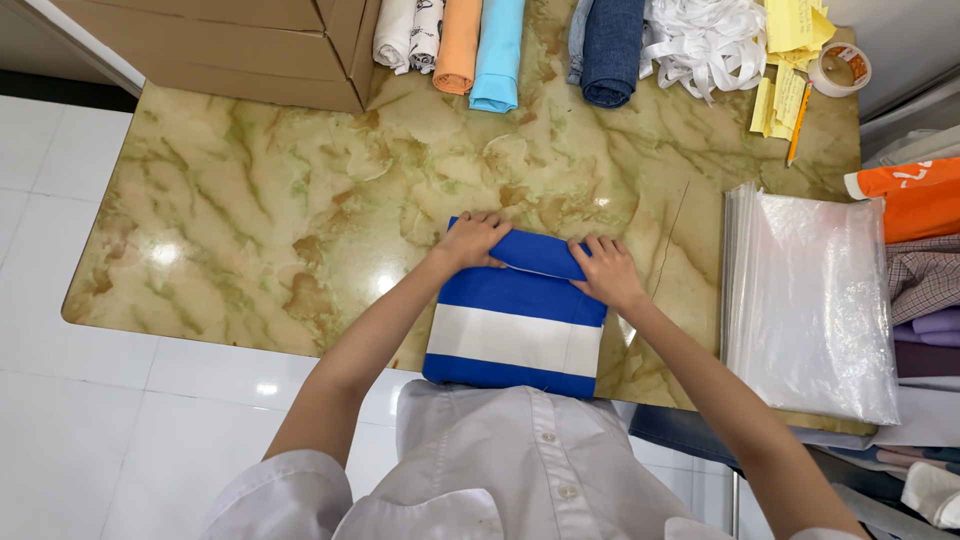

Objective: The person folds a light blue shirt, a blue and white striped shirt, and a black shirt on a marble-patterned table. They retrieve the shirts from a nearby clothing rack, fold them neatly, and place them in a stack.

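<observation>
1. right now the person's left hand [472, 240] lies palm down on the far edge of a blue-and-white striped folded garment [515, 335], fingers curled over the rolled blue flap and pressing it, not closed around it.
2. the right hand [605, 270] rests on the same flap at its right end, fingers bent and gripping the fold of cloth.
3. the garment sits on the near edge of a green-and-tan marbled table [250, 200], just in front of the person's white shirt [520, 470], with a broad white band between two blue ones.
4. to the right, just beside the garment, lies a stack of clear plastic bags [810, 300]; beyond it, folded clothes, one of them orange [915, 200].
5. along the far edge stand rolled cloths: white [405, 30], orange [458, 45], light blue [497, 55] and dark denim [610, 50], then a heap of white ribbon [705, 40], yellow notes [790, 60], a pencil [797, 125] and a tape roll [840, 68].
6. a cardboard box [230, 45] stands at the far left corner.
</observation>
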